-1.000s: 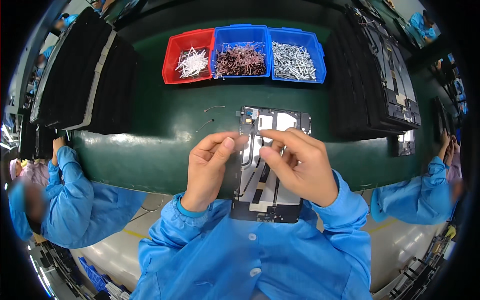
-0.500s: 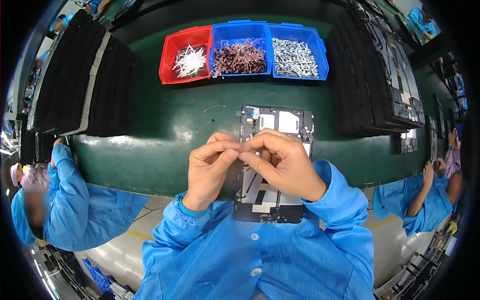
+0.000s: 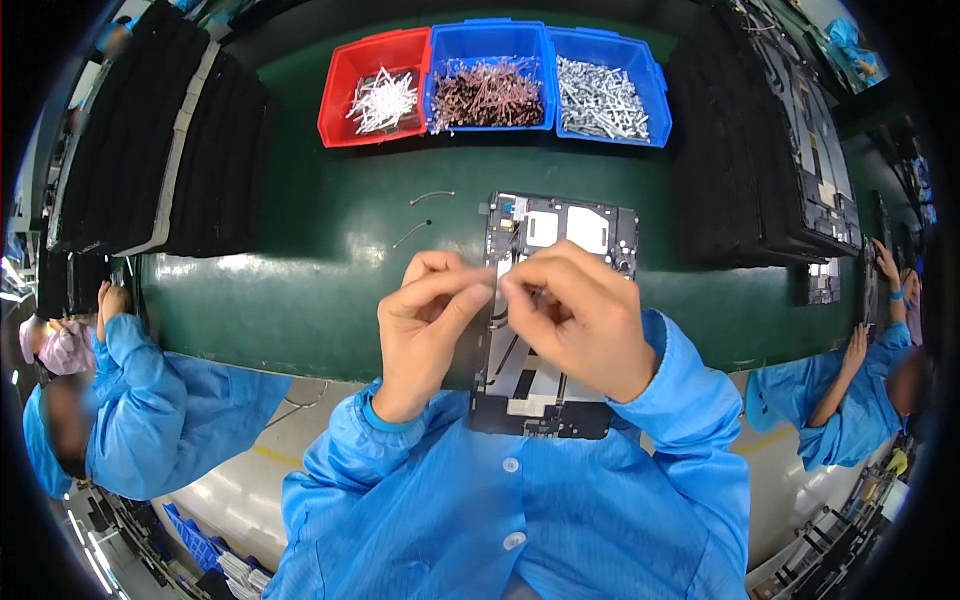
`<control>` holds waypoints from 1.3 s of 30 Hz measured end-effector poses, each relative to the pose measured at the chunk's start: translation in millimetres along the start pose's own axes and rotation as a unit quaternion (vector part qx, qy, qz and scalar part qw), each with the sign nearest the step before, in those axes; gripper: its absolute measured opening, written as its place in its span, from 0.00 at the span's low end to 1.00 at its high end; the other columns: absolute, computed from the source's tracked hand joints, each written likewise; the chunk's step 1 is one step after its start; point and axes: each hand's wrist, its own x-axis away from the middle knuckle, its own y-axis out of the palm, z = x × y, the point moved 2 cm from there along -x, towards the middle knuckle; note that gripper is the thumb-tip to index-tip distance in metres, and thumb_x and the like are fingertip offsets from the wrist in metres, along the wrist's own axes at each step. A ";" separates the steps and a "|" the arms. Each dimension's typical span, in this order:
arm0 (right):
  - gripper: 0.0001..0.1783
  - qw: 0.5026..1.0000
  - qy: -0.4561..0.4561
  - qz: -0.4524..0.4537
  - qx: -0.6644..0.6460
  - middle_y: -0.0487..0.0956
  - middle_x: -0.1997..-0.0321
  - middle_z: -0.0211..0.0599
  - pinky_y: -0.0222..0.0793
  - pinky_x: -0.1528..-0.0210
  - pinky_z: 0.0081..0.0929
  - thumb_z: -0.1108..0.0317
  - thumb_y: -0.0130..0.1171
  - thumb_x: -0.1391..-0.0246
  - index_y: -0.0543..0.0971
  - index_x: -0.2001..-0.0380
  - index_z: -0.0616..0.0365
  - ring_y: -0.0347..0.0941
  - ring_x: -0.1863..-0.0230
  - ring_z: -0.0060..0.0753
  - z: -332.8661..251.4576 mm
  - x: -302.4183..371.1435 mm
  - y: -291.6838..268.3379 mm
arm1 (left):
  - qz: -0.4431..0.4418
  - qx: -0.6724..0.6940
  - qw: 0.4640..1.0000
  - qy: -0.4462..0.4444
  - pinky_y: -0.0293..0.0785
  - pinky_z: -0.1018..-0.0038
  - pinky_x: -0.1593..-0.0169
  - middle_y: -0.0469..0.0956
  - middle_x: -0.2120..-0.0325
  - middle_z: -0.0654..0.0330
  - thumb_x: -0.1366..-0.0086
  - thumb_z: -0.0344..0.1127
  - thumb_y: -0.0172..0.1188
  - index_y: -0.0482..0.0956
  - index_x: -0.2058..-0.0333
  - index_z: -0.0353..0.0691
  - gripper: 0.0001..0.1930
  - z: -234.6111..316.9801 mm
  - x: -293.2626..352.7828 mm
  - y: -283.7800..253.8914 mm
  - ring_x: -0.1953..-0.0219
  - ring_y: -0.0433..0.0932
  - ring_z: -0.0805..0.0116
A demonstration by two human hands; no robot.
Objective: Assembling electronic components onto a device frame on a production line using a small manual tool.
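Observation:
A flat open tablet chassis (image 3: 530, 385) lies on the green bench in front of me, its inner boards and cables showing. My right hand (image 3: 580, 310) hovers over its upper part, thumb and forefinger pinched together. Just left of the chassis edge, my left hand (image 3: 425, 330) also holds a pinch, its fingertips close to those of the right. Whatever sits between the fingers is too small and blurred to make out. Beyond my left hand, a thin reddish cable (image 3: 432, 196) and a thin dark-tipped cable (image 3: 411, 235) lie loose on the bench.
A red bin (image 3: 340, 105) of white parts stands at the back beside a blue bin (image 3: 490, 40) of reddish-brown cables and another blue bin (image 3: 600, 45) of silvery parts. Tall black stacks (image 3: 220, 170) rise left and right (image 3: 715, 170). Co-workers in blue sit at both sides.
My fingertips have drawn slightly apart, the right hand shifting a little to the right. The bins and chassis appear slightly higher in the view. At the right, a co-worker's arm has reached farther forward.

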 end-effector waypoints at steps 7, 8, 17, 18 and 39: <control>0.04 0.997 0.052 -0.022 0.052 0.77 0.71 0.43 0.76 0.69 0.39 0.78 0.64 0.50 0.79 0.70 0.62 0.78 0.71 0.50 32.6 -6.6 2.4 | -0.045 -0.060 0.988 -0.138 0.73 0.84 0.66 0.78 0.54 0.58 0.31 0.27 0.63 0.72 0.39 0.32 0.22 0.9 -24.2 -17.8 0.66 0.77 0.81; 0.04 0.997 0.049 -0.033 0.046 0.77 0.71 0.41 0.74 0.73 0.31 0.78 0.64 0.49 0.80 0.69 0.63 0.78 0.73 0.39 36.4 -6.9 4.0 | -0.058 -0.078 0.980 -0.171 0.74 0.83 0.69 0.79 0.58 0.58 0.30 0.28 0.63 0.74 0.44 0.31 0.18 -1.7 -28.3 -19.9 0.69 0.78 0.80; 0.03 0.995 0.063 -0.066 0.032 0.76 0.69 0.40 0.74 0.71 0.32 0.76 0.63 0.46 0.80 0.68 0.62 0.78 0.72 0.40 44.8 -5.0 11.1 | -0.097 -0.092 0.960 -0.245 0.73 0.81 0.79 0.79 0.69 0.59 0.30 0.31 0.64 0.77 0.58 0.30 0.10 -3.8 -47.8 -21.7 0.78 0.78 0.78; 0.03 0.994 0.072 -0.073 0.028 0.77 0.67 0.41 0.75 0.69 0.38 0.73 0.63 0.46 0.79 0.68 0.60 0.78 0.70 0.50 45.1 -5.4 10.6 | -0.096 -0.095 0.959 -0.247 0.73 0.81 0.79 0.79 0.69 0.60 0.30 0.31 0.63 0.77 0.59 0.32 0.08 -3.3 -48.7 -21.3 0.78 0.77 0.78; 0.05 0.991 0.023 -0.078 0.102 0.74 0.69 0.39 0.75 0.70 0.38 0.75 0.64 0.46 0.77 0.67 0.60 0.77 0.71 0.47 43.6 -3.4 12.6 | -0.103 -0.132 0.952 -0.257 0.73 0.81 0.78 0.79 0.78 0.62 0.31 0.29 0.64 0.77 0.60 0.31 0.07 -4.1 -52.3 -19.5 0.79 0.77 0.79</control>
